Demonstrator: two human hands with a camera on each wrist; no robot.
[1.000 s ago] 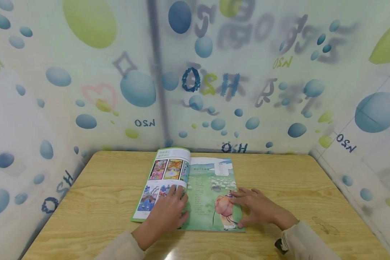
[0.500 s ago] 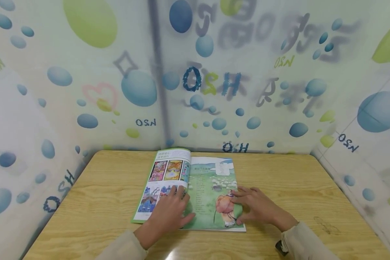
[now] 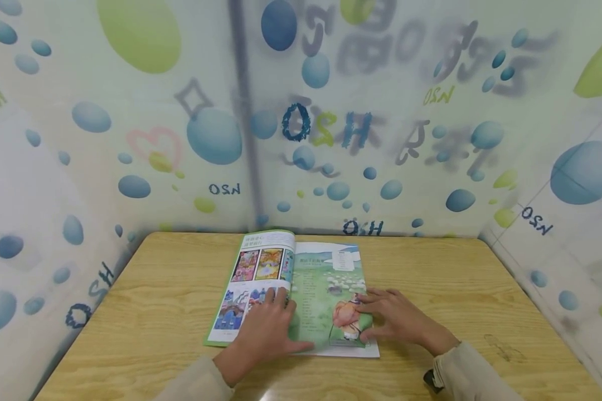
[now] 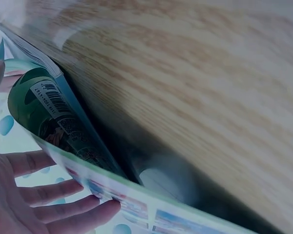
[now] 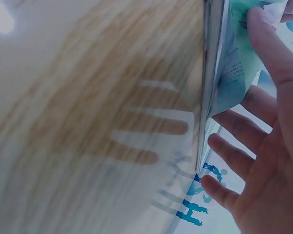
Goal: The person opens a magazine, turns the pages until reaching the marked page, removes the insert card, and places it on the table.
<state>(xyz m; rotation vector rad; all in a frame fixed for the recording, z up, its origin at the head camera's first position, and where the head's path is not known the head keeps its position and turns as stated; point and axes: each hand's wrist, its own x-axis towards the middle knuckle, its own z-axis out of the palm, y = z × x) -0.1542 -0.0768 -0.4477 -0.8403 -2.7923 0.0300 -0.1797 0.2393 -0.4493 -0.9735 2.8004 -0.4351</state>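
One green illustrated paper page [image 3: 321, 314] is now lifting, separating from the open glossy magazine [image 3: 229, 312] on the yellowish wooden tabletop [image 3: 431, 264]. My right hand [image 3: 398, 317] is pinching it; my spread left hand [image 3: 267, 329] is resting opposite.

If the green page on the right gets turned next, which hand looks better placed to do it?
Probably the right hand: it is at the outer edge of the green page, which is curled up there. The left hand lies mostly over the facing page, farther from that edge.
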